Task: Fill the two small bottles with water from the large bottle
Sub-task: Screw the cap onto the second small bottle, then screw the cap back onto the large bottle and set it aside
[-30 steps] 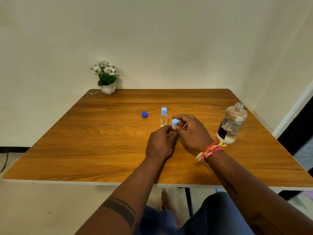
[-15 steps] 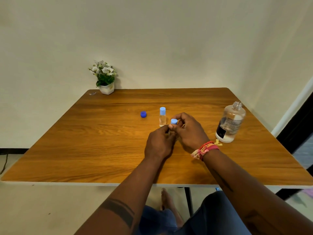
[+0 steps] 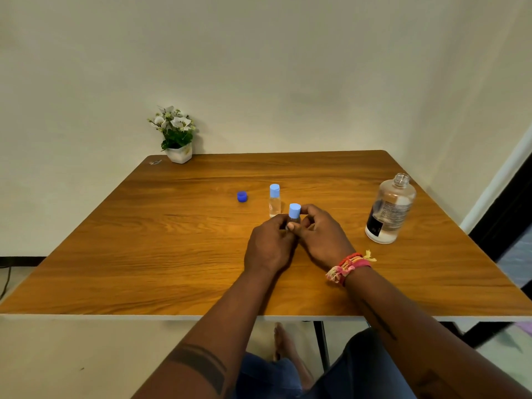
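A small clear bottle with a light blue cap (image 3: pixel 294 212) stands at the table's middle, held between both hands. My left hand (image 3: pixel 269 246) grips its body, which the fingers mostly hide. My right hand (image 3: pixel 322 236) has its fingers at the cap and neck. A second small capped bottle (image 3: pixel 274 200) stands upright just behind and to the left, apart from my hands. The large clear bottle (image 3: pixel 389 210) stands uncapped at the right, with water low in it. Its dark blue cap (image 3: pixel 242 196) lies left of the small bottles.
The wooden table (image 3: pixel 172 254) reaches to the wall. A white pot of flowers (image 3: pixel 176 138) stands at its back left corner, with a small clear scrap (image 3: pixel 155 162) beside it. My knees and a bare foot show below the front edge.
The small bottle's cap now stands a little higher and clearer above my fingers. My right fingers have shifted around the cap. Everything else on the table has stayed put.
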Motion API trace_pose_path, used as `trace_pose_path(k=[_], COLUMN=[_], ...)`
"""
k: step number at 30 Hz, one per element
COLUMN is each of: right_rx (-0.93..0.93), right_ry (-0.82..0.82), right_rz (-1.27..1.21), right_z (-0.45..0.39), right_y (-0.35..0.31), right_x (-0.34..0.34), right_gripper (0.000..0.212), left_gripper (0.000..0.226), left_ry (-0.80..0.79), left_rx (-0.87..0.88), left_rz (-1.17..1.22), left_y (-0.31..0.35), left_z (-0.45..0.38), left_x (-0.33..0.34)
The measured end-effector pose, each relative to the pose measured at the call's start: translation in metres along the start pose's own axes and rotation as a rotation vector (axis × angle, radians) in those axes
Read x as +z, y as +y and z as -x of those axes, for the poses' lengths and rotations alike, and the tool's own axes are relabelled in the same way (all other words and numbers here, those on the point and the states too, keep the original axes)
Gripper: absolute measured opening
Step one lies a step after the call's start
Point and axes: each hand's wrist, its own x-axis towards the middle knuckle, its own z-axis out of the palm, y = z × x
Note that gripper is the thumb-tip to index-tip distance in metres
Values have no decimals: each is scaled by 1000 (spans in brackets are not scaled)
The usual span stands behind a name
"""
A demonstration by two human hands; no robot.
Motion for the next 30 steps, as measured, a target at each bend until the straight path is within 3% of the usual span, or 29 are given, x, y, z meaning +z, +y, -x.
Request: trace_pose_path(k=[3, 6, 12, 18, 21, 25, 30], right_rx=[-3, 1, 49, 62, 112, 99, -18], right_ry=[85, 176, 197, 119, 178, 215, 101], right_rz=[29, 67, 100, 164, 104, 25, -28], right_z=[-7, -25, -54, -50, -36, -12, 1], right_y=[-3, -7, -9, -5, -10, -26, -51], right_x=[-3, -7, 7, 10, 4, 7, 41], right_gripper=[28, 31, 35, 53, 63, 48, 30], left_gripper=[48, 61, 20, 17, 15, 16, 15], left_ry=[1, 109, 378, 317, 311, 305, 315], left_rx=[34, -9, -71, -159, -173, -191, -191], left_rz=[9, 12, 85, 24, -6, -7, 7], left_y=[-3, -8, -31, -45, -46, -45, -50], left_z=[-6, -19, -47, -64, -60, -49, -40], left_x=[0, -10, -41, -57, -58, -61, -70])
